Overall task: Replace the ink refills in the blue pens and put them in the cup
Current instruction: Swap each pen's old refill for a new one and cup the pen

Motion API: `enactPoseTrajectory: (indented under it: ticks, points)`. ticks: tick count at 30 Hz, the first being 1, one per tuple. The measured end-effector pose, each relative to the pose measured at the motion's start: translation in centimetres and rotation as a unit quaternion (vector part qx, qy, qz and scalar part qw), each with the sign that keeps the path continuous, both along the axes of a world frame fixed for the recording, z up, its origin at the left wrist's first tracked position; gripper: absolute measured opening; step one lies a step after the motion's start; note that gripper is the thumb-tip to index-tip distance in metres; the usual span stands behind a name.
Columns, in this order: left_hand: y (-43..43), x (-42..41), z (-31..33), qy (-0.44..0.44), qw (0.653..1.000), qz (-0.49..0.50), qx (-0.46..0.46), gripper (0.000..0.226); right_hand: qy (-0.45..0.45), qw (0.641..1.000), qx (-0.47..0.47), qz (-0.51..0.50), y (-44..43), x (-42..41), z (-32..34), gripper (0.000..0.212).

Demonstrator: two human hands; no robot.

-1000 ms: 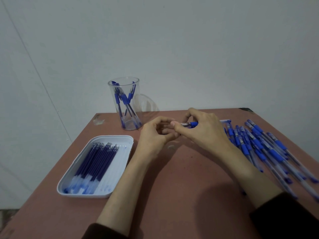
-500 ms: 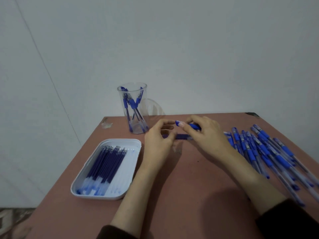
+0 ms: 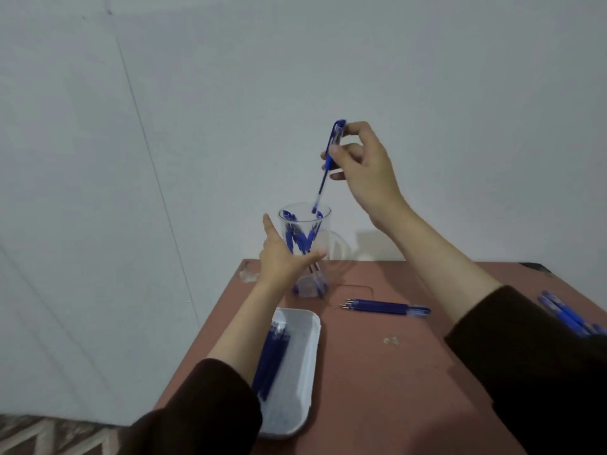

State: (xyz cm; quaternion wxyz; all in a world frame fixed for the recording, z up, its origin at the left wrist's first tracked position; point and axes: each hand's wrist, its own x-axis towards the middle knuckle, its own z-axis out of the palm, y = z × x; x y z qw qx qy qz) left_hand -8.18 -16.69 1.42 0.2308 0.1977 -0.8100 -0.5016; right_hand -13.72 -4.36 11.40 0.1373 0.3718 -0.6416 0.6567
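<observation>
A clear plastic cup (image 3: 320, 221) with several blue pens inside stands at the far left of the reddish table (image 3: 377, 372). My left hand (image 3: 282, 257) grips the cup around its middle, thumb on the near side. My right hand (image 3: 361, 165) is raised above the cup and pinches a blue pen (image 3: 328, 159) near its cap end. The pen points steeply down and its tip sits just inside the cup's rim.
A white tray (image 3: 305, 382) holding several blue refills (image 3: 272, 359) lies at the table's left near edge. A few loose refills (image 3: 384, 307) lie right of the cup. More blue pens (image 3: 568, 315) lie at the right edge. A grey wall stands behind.
Both hands left the table centre. My right hand rose with the assembled pen above the cup. My left hand moved to the cup and took hold of it. The camera tilted up and left.
</observation>
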Motion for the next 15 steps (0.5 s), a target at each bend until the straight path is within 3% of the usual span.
enactPoseTrajectory:
  ticks: [5,10,15]
  points:
    - [-0.4,-0.4,-1.6,0.033,0.998,-0.029,0.038,0.088,0.016,0.982,0.173,-0.079,-2.8,-2.2,-2.6,0.01]
    - [-0.4,-0.5,-1.9,0.056,0.998,-0.03,0.029,0.082,0.062,0.941,0.312,-0.115,-3.9,-2.7,-3.4,0.031]
    - [-0.3,-0.6,-1.9,0.053,0.998,-0.025,0.025,0.077,0.075,0.885,0.442,-0.128,-5.7,-2.7,-2.4,0.025]
